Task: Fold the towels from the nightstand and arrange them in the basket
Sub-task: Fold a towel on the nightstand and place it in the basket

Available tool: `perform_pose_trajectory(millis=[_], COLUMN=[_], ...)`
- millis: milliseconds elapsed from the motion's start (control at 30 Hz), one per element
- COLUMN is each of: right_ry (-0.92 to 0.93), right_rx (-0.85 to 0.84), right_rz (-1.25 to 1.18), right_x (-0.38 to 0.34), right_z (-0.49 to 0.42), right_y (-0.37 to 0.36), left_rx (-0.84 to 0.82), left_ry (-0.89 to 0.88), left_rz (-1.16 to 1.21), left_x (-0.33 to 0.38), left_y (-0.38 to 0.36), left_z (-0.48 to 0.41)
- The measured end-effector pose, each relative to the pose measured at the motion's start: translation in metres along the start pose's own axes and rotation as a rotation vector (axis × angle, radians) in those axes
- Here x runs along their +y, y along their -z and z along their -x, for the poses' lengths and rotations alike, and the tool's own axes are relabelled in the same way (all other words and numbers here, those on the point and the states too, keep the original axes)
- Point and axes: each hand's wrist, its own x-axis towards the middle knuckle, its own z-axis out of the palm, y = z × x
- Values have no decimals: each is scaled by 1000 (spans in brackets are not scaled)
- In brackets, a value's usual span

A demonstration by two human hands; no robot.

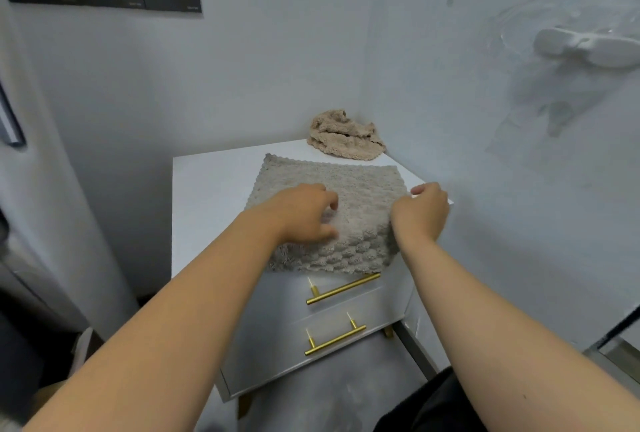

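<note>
On white nightstand (207,196): grey-beige bubble-textured towel (346,182), flat, scalloped-edged. Right hand (420,212) pinches its right edge; left hand (299,213) rests mid-towel, grip unclear.

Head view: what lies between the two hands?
Only the grey towel, spread on the nightstand, between the left hand and right hand, seen in the head view.

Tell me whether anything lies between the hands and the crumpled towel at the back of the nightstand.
Only the grey towel, spread flat on the nightstand in front of the crumpled towel. The left hand rests on it and the right hand pinches its right edge. Nothing else lies between.
</note>
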Motion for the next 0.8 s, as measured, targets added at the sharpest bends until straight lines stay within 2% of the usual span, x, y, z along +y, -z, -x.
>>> perform_pose_trajectory(millis=[67, 133, 200, 233, 300, 367, 500, 633, 733, 800], right_ry=[-230, -511, -700, -739, -709, -651, -547, -326, -92, -20], right_rx=[39, -16, -235, -363, -621, -679, -506, -329, -184, -156], right_rz=[-98, -291, -471, -463, -335, -232, -299, -286, -26, 51], right_x=[5, 10, 14, 14, 13, 11, 7, 10, 9, 10], right_z=[-3, -2, 4, 9, 14, 16, 11, 1, 1, 0], right_y=[5, 6, 7, 11, 19, 28, 32, 33, 40, 42], left_rx=[-127, -203, -216, -216, -208, -161, -42, 46, 226, 344], left_ry=[-5, -7, 8, 27, 63, 71, 30, -31, -100, -177], left_rz=[-8, -125, -254, -287, -314, -332, -314, -215, -148, -142], left_x=[5, 9, 13, 15, 17, 17, 12, 11, 7, 8], left_y=[-7, -17, -26, -30, -36, -40, -48, -38, -31, -31], left_z=[3, 6, 9, 10, 12, 15, 17, 20, 21, 22])
